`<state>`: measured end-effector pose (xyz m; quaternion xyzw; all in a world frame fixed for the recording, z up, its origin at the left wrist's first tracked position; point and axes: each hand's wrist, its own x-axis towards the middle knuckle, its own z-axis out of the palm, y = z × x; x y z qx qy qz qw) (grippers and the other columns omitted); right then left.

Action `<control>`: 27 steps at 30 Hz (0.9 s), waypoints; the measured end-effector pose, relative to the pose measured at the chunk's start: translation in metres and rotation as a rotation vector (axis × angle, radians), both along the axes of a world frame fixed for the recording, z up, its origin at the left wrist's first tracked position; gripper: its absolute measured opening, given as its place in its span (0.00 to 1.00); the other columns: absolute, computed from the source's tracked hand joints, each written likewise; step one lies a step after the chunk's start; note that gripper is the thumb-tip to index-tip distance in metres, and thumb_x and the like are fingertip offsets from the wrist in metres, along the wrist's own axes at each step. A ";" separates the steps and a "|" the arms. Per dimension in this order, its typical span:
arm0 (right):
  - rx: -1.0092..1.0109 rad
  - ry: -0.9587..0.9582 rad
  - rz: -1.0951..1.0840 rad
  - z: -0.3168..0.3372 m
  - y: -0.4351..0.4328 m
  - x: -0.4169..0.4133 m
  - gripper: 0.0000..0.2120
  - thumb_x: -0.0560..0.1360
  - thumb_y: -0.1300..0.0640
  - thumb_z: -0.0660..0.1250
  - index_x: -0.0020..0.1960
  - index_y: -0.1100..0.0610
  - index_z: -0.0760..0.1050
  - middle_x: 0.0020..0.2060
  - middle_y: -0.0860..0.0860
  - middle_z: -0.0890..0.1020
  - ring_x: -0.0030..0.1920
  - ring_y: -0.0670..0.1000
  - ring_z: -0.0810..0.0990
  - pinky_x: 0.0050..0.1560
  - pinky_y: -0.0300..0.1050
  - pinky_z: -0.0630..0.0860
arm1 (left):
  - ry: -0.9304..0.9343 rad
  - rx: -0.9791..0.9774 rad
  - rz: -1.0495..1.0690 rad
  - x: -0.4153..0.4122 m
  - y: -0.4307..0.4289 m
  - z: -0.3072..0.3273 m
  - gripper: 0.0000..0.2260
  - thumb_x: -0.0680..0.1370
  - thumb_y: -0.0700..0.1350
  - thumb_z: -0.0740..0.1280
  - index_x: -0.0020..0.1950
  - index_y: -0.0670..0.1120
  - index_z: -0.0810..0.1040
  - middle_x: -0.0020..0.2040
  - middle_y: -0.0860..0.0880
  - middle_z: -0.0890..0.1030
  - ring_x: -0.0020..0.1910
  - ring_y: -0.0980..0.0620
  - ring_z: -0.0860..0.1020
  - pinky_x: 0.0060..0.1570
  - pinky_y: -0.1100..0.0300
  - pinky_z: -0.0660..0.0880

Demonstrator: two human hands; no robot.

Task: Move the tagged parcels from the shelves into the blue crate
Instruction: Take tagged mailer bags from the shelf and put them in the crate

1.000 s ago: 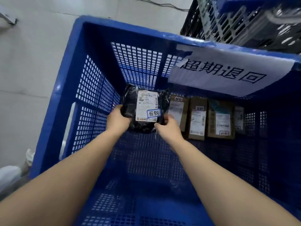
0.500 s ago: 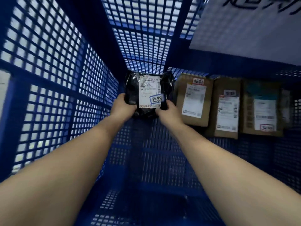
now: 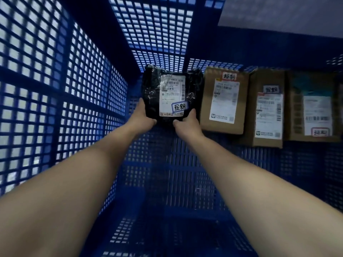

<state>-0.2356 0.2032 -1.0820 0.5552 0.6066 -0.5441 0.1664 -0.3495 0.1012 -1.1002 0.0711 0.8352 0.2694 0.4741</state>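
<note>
Both my arms reach deep into the blue crate point(image 3: 61, 101). A black plastic-wrapped parcel point(image 3: 151, 93) with a white shipping label and a blue-edged handwritten tag stands at the crate's far left corner. My left hand point(image 3: 142, 118) grips its lower left edge and my right hand point(image 3: 187, 123) grips its lower right corner. To its right lean three brown cardboard parcels in a row: the first cardboard parcel point(image 3: 223, 101), the second cardboard parcel point(image 3: 267, 110) and the third cardboard parcel point(image 3: 313, 108), each with a label and a handwritten tag.
The crate's lattice walls close in on the left and at the back. A white paper sign point(image 3: 282, 13) hangs over the right rim. The perforated crate floor point(image 3: 167, 182) lies bare between my forearms.
My head and arms have gone down into the crate. The black parcel has moved lower and farther in, to the far left corner beside the cardboard parcels.
</note>
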 end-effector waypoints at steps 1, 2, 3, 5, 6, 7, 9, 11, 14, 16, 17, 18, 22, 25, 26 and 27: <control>0.020 0.006 0.039 0.005 -0.001 0.005 0.39 0.79 0.55 0.62 0.79 0.55 0.39 0.73 0.56 0.65 0.69 0.58 0.69 0.65 0.51 0.70 | 0.039 -0.029 -0.056 0.001 -0.002 0.005 0.43 0.75 0.41 0.70 0.79 0.52 0.44 0.79 0.49 0.54 0.77 0.48 0.57 0.74 0.50 0.59; 0.047 0.002 0.092 0.013 -0.002 0.010 0.38 0.79 0.54 0.62 0.79 0.55 0.41 0.71 0.57 0.67 0.67 0.58 0.70 0.64 0.51 0.71 | 0.083 -0.068 -0.115 0.003 -0.003 0.013 0.42 0.75 0.42 0.70 0.79 0.51 0.45 0.79 0.47 0.52 0.77 0.46 0.56 0.74 0.49 0.59; 0.088 0.006 0.151 0.022 -0.001 0.016 0.36 0.79 0.54 0.63 0.79 0.55 0.45 0.69 0.57 0.69 0.65 0.58 0.71 0.62 0.49 0.72 | 0.127 -0.102 -0.174 0.006 -0.004 0.021 0.41 0.75 0.43 0.70 0.79 0.49 0.47 0.79 0.46 0.51 0.77 0.45 0.55 0.74 0.49 0.59; 0.175 -0.005 0.271 0.048 0.002 0.031 0.33 0.79 0.54 0.63 0.78 0.56 0.51 0.68 0.55 0.69 0.66 0.58 0.71 0.59 0.45 0.69 | 0.219 -0.153 -0.315 0.013 -0.007 0.043 0.38 0.76 0.43 0.70 0.78 0.44 0.50 0.78 0.43 0.53 0.76 0.43 0.55 0.74 0.48 0.59; 0.228 -0.017 0.330 0.063 0.005 0.037 0.31 0.79 0.54 0.63 0.77 0.56 0.54 0.68 0.55 0.69 0.67 0.58 0.70 0.59 0.45 0.69 | 0.270 -0.170 -0.395 0.019 -0.007 0.058 0.36 0.76 0.43 0.69 0.77 0.41 0.52 0.77 0.41 0.55 0.76 0.42 0.56 0.73 0.48 0.60; 0.288 -0.025 0.386 0.076 0.009 0.044 0.29 0.79 0.53 0.64 0.76 0.56 0.57 0.68 0.55 0.69 0.67 0.58 0.69 0.59 0.46 0.69 | 0.323 -0.173 -0.467 0.023 -0.007 0.073 0.33 0.76 0.43 0.69 0.75 0.39 0.56 0.75 0.40 0.59 0.74 0.41 0.58 0.72 0.48 0.62; 0.374 -0.062 0.492 0.105 0.019 0.052 0.26 0.78 0.52 0.64 0.73 0.56 0.61 0.67 0.55 0.70 0.66 0.58 0.69 0.59 0.49 0.70 | 0.412 -0.186 -0.588 0.032 -0.002 0.107 0.26 0.76 0.42 0.68 0.70 0.38 0.62 0.70 0.40 0.65 0.70 0.42 0.63 0.68 0.49 0.65; 0.411 -0.112 0.604 0.138 0.029 0.058 0.23 0.79 0.51 0.63 0.71 0.55 0.63 0.66 0.54 0.69 0.66 0.57 0.67 0.58 0.50 0.70 | 0.482 -0.256 -0.696 0.040 0.008 0.145 0.24 0.76 0.44 0.68 0.68 0.40 0.64 0.68 0.42 0.68 0.68 0.44 0.66 0.65 0.51 0.67; 0.493 -0.152 0.700 0.194 0.043 0.069 0.24 0.78 0.51 0.63 0.71 0.55 0.63 0.66 0.54 0.70 0.65 0.57 0.68 0.56 0.50 0.70 | 0.594 -0.290 -0.841 0.048 0.023 0.201 0.22 0.74 0.43 0.69 0.65 0.43 0.66 0.63 0.45 0.71 0.63 0.45 0.70 0.58 0.52 0.70; 0.553 -0.165 0.724 0.233 0.050 0.077 0.25 0.77 0.50 0.64 0.72 0.55 0.64 0.65 0.54 0.72 0.64 0.57 0.70 0.57 0.51 0.70 | 0.666 -0.260 -0.904 0.054 0.031 0.236 0.22 0.73 0.43 0.68 0.65 0.43 0.67 0.62 0.46 0.72 0.62 0.45 0.70 0.58 0.51 0.70; 0.560 -0.179 0.725 0.251 0.054 0.081 0.25 0.77 0.49 0.65 0.71 0.55 0.64 0.64 0.54 0.72 0.64 0.57 0.70 0.58 0.51 0.70 | 0.687 -0.254 -0.929 0.058 0.036 0.253 0.24 0.73 0.44 0.68 0.67 0.43 0.66 0.63 0.46 0.72 0.64 0.45 0.70 0.60 0.50 0.69; 0.564 -0.190 0.726 0.271 0.057 0.086 0.24 0.77 0.49 0.65 0.70 0.55 0.65 0.63 0.54 0.72 0.64 0.57 0.70 0.59 0.52 0.70 | 0.701 -0.253 -0.952 0.061 0.040 0.271 0.26 0.74 0.45 0.68 0.69 0.43 0.65 0.65 0.46 0.71 0.66 0.45 0.68 0.63 0.50 0.68; 0.606 -0.206 0.723 0.345 0.072 0.109 0.25 0.76 0.48 0.66 0.70 0.53 0.65 0.64 0.53 0.71 0.66 0.56 0.68 0.64 0.52 0.65 | 0.762 -0.206 -1.029 0.077 0.056 0.340 0.25 0.75 0.47 0.69 0.69 0.44 0.65 0.66 0.46 0.70 0.67 0.46 0.67 0.67 0.49 0.66; 0.646 -0.213 0.680 0.396 0.082 0.126 0.25 0.75 0.49 0.66 0.70 0.53 0.65 0.66 0.53 0.70 0.67 0.56 0.67 0.66 0.52 0.65 | 0.813 -0.157 -1.078 0.092 0.070 0.387 0.23 0.75 0.44 0.67 0.68 0.44 0.65 0.66 0.47 0.71 0.67 0.46 0.67 0.65 0.50 0.67; 0.663 -0.217 0.667 0.412 0.084 0.132 0.26 0.75 0.49 0.66 0.70 0.53 0.65 0.66 0.53 0.70 0.67 0.56 0.67 0.66 0.52 0.65 | 0.826 -0.141 -1.095 0.097 0.075 0.403 0.24 0.75 0.43 0.66 0.69 0.44 0.65 0.66 0.47 0.70 0.67 0.46 0.67 0.65 0.51 0.67; 0.679 -0.224 0.655 0.428 0.085 0.138 0.26 0.75 0.49 0.66 0.70 0.53 0.65 0.67 0.53 0.69 0.67 0.56 0.67 0.66 0.52 0.65 | 0.842 -0.124 -1.111 0.102 0.079 0.418 0.25 0.75 0.43 0.67 0.70 0.44 0.64 0.67 0.47 0.70 0.67 0.46 0.67 0.66 0.51 0.67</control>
